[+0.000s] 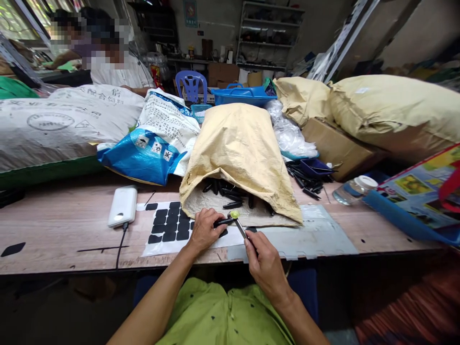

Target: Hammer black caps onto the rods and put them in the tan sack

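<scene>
Workshop [219, 26]: spreads out beyond the left hand [207, 230] and right hand [264, 256]; shelves [271, 43] at its far wall, presumably to keep goods off the work area.
Table [89, 223]: beneath and to both sides of the hands, giving them a flat surface.
Open sack [237, 136]: just beyond both hands, mouth toward them; likely laid so to keep the loose black pieces [233, 205] inside within short reach.
Plastic mat [323, 235]: right of and beyond the right hand, perhaps guarding the tabletop.
Patch sheet [170, 224]: mostly left of the left hand, lying flat, dark patches face up.
Power bank [122, 206]: farther left of the left hand, seemingly parked clear of the work; cable [122, 244] runs nearward.
Grip, right hand: fingers closed round a metal tool [241, 230], tip angled toward the left hand, probably for control.
Grip, left hand: pinching a held piece [223, 222], black, its end at the tool's tip; apparently steadying it.
Yellow-green bit [235, 214]: at the tip, between the hands; too small to identify.
</scene>
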Demonstrator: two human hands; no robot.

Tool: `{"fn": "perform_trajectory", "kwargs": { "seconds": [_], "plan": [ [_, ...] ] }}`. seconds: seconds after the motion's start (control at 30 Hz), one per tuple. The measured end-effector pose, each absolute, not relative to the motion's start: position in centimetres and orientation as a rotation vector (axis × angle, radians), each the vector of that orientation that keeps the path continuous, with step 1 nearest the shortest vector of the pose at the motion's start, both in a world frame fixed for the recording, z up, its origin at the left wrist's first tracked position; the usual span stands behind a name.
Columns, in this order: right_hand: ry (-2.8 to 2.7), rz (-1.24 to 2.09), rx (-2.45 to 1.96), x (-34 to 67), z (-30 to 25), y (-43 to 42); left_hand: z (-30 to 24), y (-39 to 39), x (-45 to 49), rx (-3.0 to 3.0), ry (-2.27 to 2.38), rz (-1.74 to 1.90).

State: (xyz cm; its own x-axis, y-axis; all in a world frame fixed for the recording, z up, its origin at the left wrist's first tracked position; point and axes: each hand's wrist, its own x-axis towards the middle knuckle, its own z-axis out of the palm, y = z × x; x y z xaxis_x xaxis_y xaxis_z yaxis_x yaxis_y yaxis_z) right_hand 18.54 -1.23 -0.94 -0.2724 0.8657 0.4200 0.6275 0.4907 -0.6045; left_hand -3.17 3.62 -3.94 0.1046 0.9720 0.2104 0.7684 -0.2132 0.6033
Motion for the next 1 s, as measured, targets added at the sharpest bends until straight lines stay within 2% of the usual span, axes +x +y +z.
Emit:
{"fn": "perform_trajectory", "kwargs": {
  "seconds": [0.33,0.6,0.73,1.0],
  "plan": [
    [-1.999,0.475,-1.293,18.1,-0.9,-1.1,-3.7,3.7,-3.2,2.026,1.72,0.793],
    [-2.09,0.098,-1.678,21.1,-1.6,-0.6,-3.8,3.8,-3.6,1.97,1.68,0.795],
    [-2.168,-0.027,-1.697,21.2,-2.1,-0.7,-3.6,3.7,-3.8,1.97,1.647,0.79],
    [-2.122,0.157,-1.524,19.5,-0.1,0.1,-3.1,3.4,-4.1,1.99,1.544,0.765]
  ]
}}
